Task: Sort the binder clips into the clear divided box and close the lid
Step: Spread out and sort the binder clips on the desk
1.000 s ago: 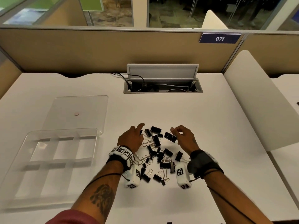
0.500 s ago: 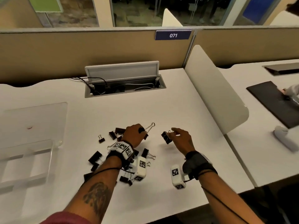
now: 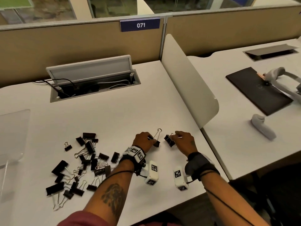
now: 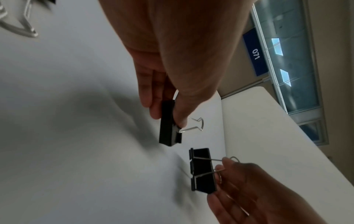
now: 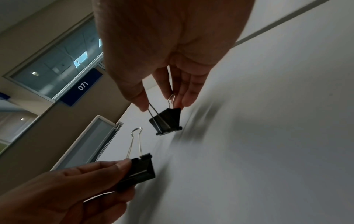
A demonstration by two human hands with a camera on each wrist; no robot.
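My left hand pinches the body of a black binder clip, its wire handle standing up; the left wrist view shows the same clip just above the white desk. My right hand holds another black binder clip by its wire handles, also seen in the right wrist view. The two clips are close together but apart. A loose pile of black binder clips lies left of my hands. The clear divided box and its open lid are cut off at the left edge.
An open cable tray is set into the desk at the back. A white divider panel bounds the desk on the right. Beyond it, a neighbouring desk carries a dark mat and a grey sleeve. The front desk edge is near my wrists.
Both hands have left the pile and moved right, each carrying a clip picked from it. The head view has swung right, so the box is now mostly out of frame.
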